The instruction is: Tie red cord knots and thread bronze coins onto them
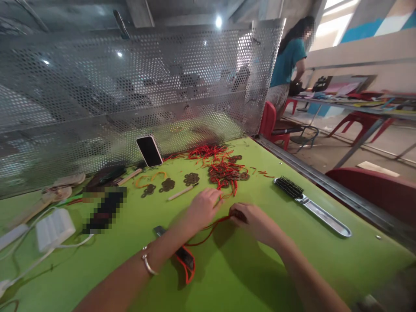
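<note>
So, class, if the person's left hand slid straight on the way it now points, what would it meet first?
Most likely the red cord ends at the near edge of the pile of dark, coin-like pieces, just ahead of the left hand. Depth is hard to judge from one view.

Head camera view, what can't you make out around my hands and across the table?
In the head view:
- Brown piece: partly hidden by the right hand.
- Left hand: its own back hides whether the fingers hold anything.
- Grey tip and orange-edged item: the left forearm hides whether they join.
- Dark item: pixelated.
- White strip: cut off by the left edge.
</note>
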{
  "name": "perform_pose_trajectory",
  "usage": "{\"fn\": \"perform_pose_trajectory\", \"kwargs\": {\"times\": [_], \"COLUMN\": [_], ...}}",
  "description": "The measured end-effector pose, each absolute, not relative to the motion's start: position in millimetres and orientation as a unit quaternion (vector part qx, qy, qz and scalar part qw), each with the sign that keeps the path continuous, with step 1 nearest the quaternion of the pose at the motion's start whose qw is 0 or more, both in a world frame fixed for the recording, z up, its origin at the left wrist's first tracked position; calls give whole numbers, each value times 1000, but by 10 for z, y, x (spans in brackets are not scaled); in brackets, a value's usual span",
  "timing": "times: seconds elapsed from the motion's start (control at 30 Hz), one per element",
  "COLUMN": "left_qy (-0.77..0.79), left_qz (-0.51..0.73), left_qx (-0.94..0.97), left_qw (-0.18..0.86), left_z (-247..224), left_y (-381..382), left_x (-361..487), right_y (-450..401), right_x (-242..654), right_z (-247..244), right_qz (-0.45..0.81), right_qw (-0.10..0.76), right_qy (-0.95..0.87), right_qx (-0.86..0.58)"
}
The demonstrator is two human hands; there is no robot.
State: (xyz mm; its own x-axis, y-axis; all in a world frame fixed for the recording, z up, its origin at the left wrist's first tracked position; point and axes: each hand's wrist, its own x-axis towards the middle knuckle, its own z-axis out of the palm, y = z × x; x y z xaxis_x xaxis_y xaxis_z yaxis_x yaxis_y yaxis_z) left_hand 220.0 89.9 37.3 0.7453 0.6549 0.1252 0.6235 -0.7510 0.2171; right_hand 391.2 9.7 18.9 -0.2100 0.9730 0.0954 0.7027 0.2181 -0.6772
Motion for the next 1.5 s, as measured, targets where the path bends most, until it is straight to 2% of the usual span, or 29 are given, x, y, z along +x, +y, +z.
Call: {"fn": "perform_pose_trajectory", "kwargs": {"times": [0.13, 0.23, 0.3, 0.37, 0.43, 0.67, 0.83, 1.13, 1.33, 1.5], "left_qy": [326, 347, 348, 338, 317, 254, 256, 235, 280, 320], "left_qz": [76, 88, 105, 107, 97, 105, 111, 74, 83, 103], "left_qx": [892, 864, 847, 831, 822, 799, 827, 872, 893, 893], "left_qw": [303, 354, 387, 429, 463, 534, 488, 423, 343, 300], "left_z": [384, 438, 504, 583, 664, 966, 1054, 1027, 988, 901], "left_y": [667, 635, 640, 631, 597, 473, 492, 448, 485, 576], "left_x": [2066, 1911, 1792, 1686, 1607, 1405, 1246, 1230, 1182, 1161], "right_y": [57, 54, 154, 367, 658, 1365, 1413, 1276, 1144, 776], "right_x": [3893, 3886, 3920, 3996, 4097, 4199, 4114, 4180, 4133, 3691], "right_z": [250, 225, 186, 158, 156, 169, 286, 925, 910, 903], "right_qz": [266, 288, 251, 140, -2, -76, -93, -76, -21, 24], "right_qw": [331, 340, 343, 325, 250, 152, 127, 104, 60, 92], "right_qy": [-719, -733, -748, -751, -718, -638, -639, -673, -700, -763], "right_qx": [-551, -514, -509, -558, -649, -751, -753, -728, -712, -639]}}
